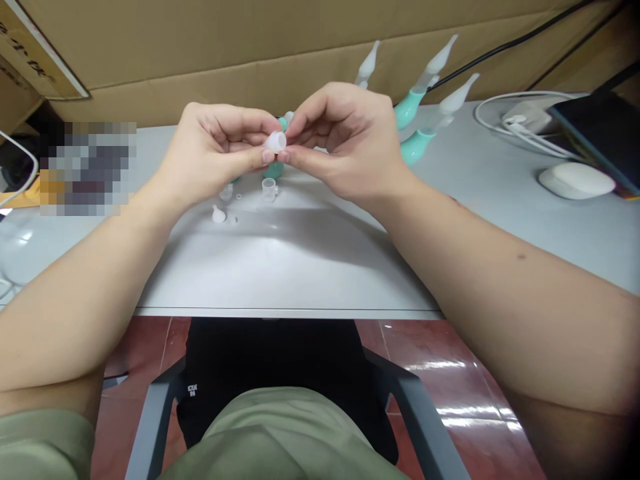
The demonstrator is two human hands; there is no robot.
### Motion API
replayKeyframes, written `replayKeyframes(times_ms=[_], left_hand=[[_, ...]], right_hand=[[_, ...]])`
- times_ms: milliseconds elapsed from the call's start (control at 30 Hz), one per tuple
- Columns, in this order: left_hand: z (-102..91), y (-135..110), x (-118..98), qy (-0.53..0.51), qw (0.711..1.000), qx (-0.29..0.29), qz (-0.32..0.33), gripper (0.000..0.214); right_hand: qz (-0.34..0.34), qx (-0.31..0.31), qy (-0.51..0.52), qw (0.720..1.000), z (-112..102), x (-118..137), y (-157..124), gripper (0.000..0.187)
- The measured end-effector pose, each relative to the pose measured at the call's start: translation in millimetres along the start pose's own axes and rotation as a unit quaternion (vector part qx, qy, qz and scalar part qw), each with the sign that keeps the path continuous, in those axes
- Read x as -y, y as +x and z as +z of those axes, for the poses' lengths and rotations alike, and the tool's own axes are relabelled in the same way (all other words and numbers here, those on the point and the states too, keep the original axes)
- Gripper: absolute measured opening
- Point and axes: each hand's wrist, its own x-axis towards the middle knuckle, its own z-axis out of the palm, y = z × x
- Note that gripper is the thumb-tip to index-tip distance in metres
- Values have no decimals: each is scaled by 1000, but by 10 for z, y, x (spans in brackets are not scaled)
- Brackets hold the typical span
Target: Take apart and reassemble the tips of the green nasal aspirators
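Both hands are raised over the grey table (280,267), fingertips meeting. My left hand (215,150) is closed, pinching a small translucent white plastic cap (276,141) between thumb and forefinger. My right hand (340,140) is closed too, its fingertips pressed on the same cap from the right. A teal piece (283,123) peeks out behind the fingers; whose grip it is in I cannot tell. Below the hands lie small clear parts: a cup-shaped piece (269,189), a rounded tip (219,215) and a smaller piece (227,193).
Three teal bulbs with long white nozzles (425,100) stand at the back right against a cardboard wall (250,53). A white mouse (575,180), coiled white cable (520,120) and a dark book (600,127) lie at the far right. The table's front edge (285,312) is near my lap.
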Motion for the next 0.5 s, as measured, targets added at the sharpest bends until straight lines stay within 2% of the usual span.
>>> replayKeyframes(times_ms=[300,500], left_hand=[[14,1,-120,-3,1000,-7,-12,39],[12,2,-94,25,999,-11,-18,36]], right_hand=[[14,-6,-21,1000,26,50,-19,32],[-72,-18,-130,989,24,1,-5,26]])
